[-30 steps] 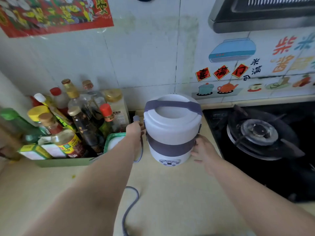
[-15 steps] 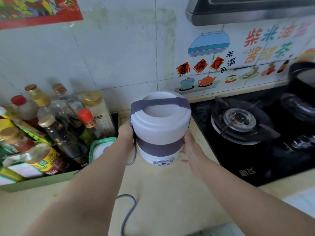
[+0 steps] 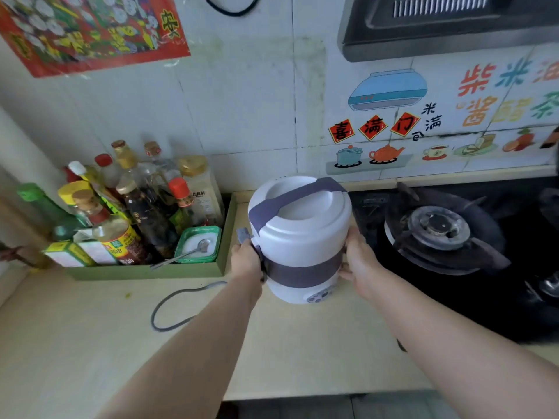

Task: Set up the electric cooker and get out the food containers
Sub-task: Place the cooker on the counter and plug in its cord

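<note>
Hands, left [image 3: 246, 261] and right [image 3: 360, 264], clasping smooth round white cooker [image 3: 299, 237], grey band, closed lid

A pale tiled wall [image 3: 248, 95] runs behind a beige countertop [image 3: 75, 337]. A red festive poster [image 3: 90, 28] hangs upper left; cartoon kitchen stickers [image 3: 393, 116] cover the tiles at right, under a dark range hood [image 3: 447, 28]. A black gas hob [image 3: 438, 231] sits at right. At left, a green tray [image 3: 145, 272] holds crowded condiment bottles [image 3: 142, 213].
</note>
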The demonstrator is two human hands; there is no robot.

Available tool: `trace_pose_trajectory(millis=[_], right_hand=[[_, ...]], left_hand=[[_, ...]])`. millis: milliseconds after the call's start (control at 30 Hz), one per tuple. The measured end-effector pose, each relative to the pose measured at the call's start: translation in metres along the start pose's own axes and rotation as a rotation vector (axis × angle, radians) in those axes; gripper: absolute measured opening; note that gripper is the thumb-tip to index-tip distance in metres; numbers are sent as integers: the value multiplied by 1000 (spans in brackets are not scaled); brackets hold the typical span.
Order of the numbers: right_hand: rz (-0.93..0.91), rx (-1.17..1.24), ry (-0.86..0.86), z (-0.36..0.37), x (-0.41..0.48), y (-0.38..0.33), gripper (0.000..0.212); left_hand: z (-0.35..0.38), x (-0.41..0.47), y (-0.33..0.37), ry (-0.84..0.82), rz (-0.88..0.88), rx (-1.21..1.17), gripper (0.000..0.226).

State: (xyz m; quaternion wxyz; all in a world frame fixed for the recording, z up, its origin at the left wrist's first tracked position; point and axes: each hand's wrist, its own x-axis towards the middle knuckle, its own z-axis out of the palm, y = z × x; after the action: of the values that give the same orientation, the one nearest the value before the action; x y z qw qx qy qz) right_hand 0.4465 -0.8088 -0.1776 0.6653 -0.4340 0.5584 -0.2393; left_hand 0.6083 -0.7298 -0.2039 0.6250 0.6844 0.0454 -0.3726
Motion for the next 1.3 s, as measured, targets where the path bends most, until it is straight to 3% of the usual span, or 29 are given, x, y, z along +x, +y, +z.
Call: trace_pose_trajectory(millis=[167,333,400,533,667,867,1300], right_hand=[[-37,7,-68,-21,4,-11,52],[-21,50,-128,-38,2,-10,39],[-35,70,-139,-41,-2,-8,29],[-78,3,-153,-44,-8,1,41],[-91,-51,-147,-47,-9,9,42],[-48,-135,-127,-35,-16,32,51],[33,8,-2,-20,-14,30,45]], left_hand=[[11,-37,-29,47,-34,-139,6],[27,-59,-56,137,7,-185,19],[30,-67,-60,170,41,-167,19],[24,-71,-50,207,90,-26,25],[11,-58,-32,156,110,46,38],[5,-44,-8,23,98,164,25],[19,6,8,-123,130,190,30]])
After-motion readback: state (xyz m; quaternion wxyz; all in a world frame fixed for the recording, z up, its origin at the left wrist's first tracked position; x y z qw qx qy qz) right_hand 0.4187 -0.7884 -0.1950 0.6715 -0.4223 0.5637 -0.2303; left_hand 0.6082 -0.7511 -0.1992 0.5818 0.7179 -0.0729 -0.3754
